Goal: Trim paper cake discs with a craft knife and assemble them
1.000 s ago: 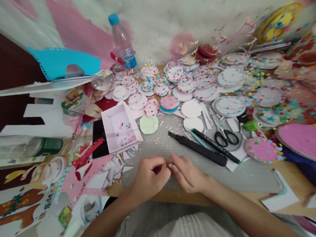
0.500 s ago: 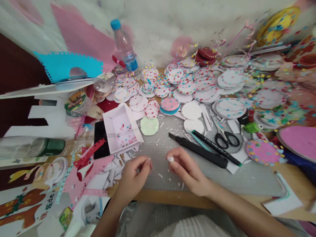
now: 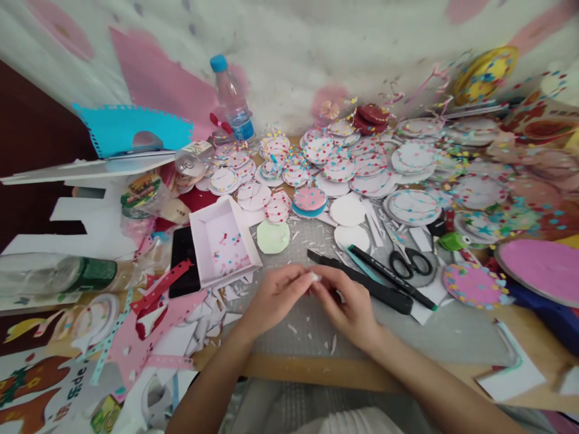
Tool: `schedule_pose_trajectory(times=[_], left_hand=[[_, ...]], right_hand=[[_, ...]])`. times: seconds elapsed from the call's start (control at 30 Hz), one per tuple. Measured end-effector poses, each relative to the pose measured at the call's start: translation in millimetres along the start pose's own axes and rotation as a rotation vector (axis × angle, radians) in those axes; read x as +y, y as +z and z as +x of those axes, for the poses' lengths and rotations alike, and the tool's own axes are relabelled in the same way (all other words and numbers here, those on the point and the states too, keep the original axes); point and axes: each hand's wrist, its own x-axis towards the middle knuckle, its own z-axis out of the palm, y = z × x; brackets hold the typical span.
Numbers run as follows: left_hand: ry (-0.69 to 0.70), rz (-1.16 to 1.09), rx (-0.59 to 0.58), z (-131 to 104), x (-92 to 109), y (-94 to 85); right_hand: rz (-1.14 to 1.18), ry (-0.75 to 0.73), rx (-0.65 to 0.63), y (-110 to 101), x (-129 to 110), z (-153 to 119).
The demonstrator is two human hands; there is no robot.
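Note:
Over the grey cutting mat (image 3: 298,337), my left hand (image 3: 280,295) and my right hand (image 3: 346,301) meet at the fingertips. Between them is a small white piece (image 3: 315,277), too small to name for sure. My right hand pinches it, and the closed fingertips of my left hand touch it from the left. Small white paper scraps lie on the mat around my hands. A pale green paper disc (image 3: 273,236) lies just beyond my left hand, and a black cutter knife (image 3: 366,283) lies beyond my right.
An open white box (image 3: 224,241) with confetti stands at the left, beside a black phone (image 3: 184,265). Scissors (image 3: 409,259) and a green-tipped marker (image 3: 393,277) lie at the right. Many dotted paper discs (image 3: 337,169) and a bottle (image 3: 233,99) stand behind.
My left hand has moved right and up to meet my right hand at the white piece. The view has tilted slightly, so the background sits lower.

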Motion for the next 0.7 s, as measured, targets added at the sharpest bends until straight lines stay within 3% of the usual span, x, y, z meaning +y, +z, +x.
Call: schedule_pose_trajectory(times=[0.13, 0.3, 0.47, 0.57, 0.7], left_hand=[[0.021, -0.108, 0.14, 9.2, -8.7, 4.0], [0.168, 0.007, 0.285, 12.8, -17.5, -1.5], [0.355, 0.167, 0.208, 12.7, -26.1, -7.2], [0.446, 0.173, 0.155, 12.0, -28.4, -9.3], [0.462, 0.035, 0.078, 10.8, -29.1, -14.2]], right_hand=[[-0.005, 0.013, 0.001, 0.0, 0.6, 3.4], [0.26, 0.261, 0.023, 0.6, -1.4, 4.5], [0.398, 0.427, -0.19, 0.1, -2.8, 8.9], [0.372, 0.43, -0.228, -1.6, -3.8, 11.1], [0.305, 0.368, -0.304, -7.3, -3.3, 12.5]])
